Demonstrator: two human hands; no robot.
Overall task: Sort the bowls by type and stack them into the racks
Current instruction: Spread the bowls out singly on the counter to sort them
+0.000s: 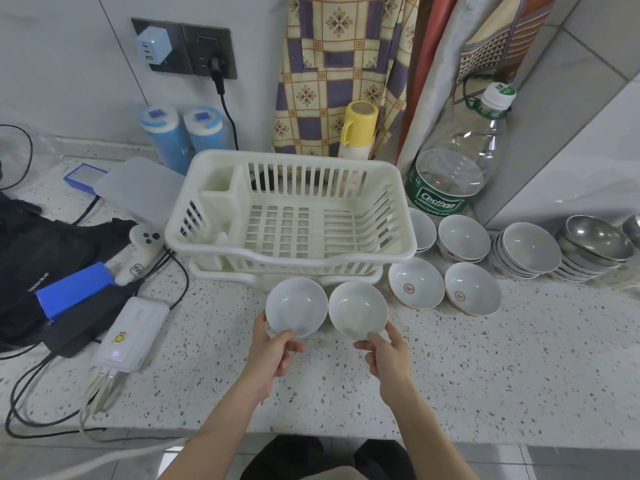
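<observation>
My left hand (273,351) pinches the near rim of a plain white bowl (296,304), thumb inside. My right hand (386,355) pinches the rim of a second plain white bowl (356,308) the same way. Both bowls hang side by side just in front of the white plastic dish rack (398,251), which holds nothing. Two white bowls with a red mark, one (415,287) and another (472,289), lie on the counter to the right. Behind them stand stacks of white bowls (462,237), (530,251) and a stack of steel bowls (597,240).
A large water bottle (450,174) and a yellow flask (358,129) stand behind the rack. On the left lie power banks (133,332), cables, a black bag (41,244), a white controller (143,244) and two blue canisters (183,136). The counter edge runs near me.
</observation>
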